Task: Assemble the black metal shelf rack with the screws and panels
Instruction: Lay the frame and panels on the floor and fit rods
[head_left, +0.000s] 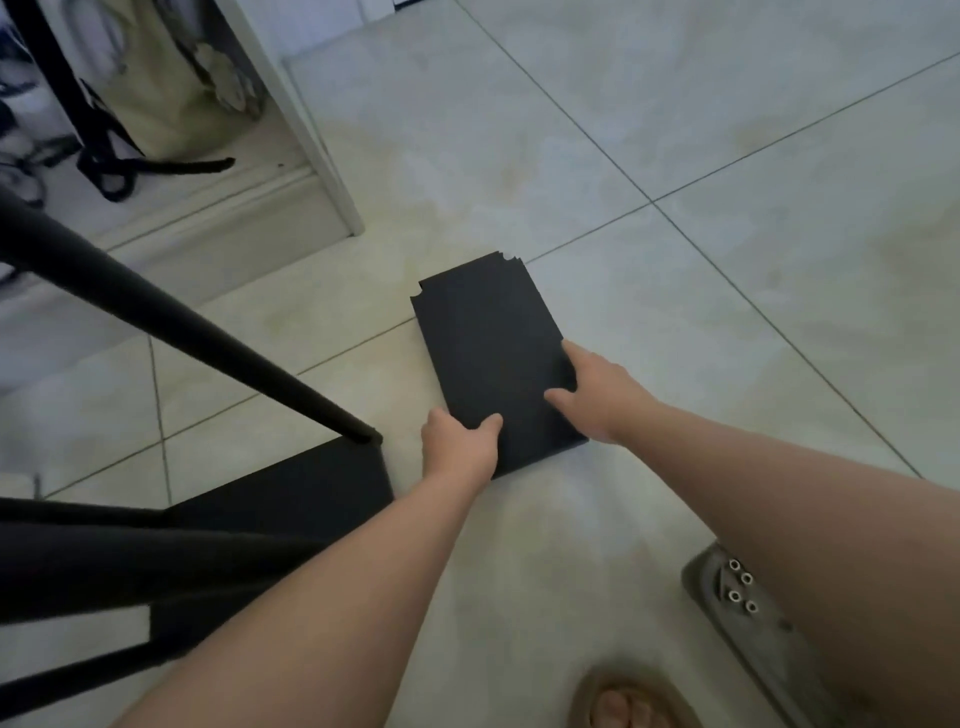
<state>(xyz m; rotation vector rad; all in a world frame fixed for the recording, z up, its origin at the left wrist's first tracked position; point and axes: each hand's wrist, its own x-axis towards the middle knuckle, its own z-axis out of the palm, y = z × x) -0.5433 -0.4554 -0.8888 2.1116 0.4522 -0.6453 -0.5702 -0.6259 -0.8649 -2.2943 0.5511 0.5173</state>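
Observation:
A flat black shelf panel (488, 338) with notched far corners lies on the tiled floor at the centre. My left hand (457, 447) grips its near left edge, thumb on top. My right hand (597, 389) holds the right edge near the near corner, thumb on top and fingers along the side. The partly built black metal rack (171, 322) stands at the left, with a slanting tube leg and a lower black shelf (291, 493).
A clear bag (727, 587) with several silver screws or nuts lies on the floor at the lower right, partly under my right forearm. A sandalled foot (623, 701) shows at the bottom edge. A white door frame (322, 171) and clutter are at the upper left.

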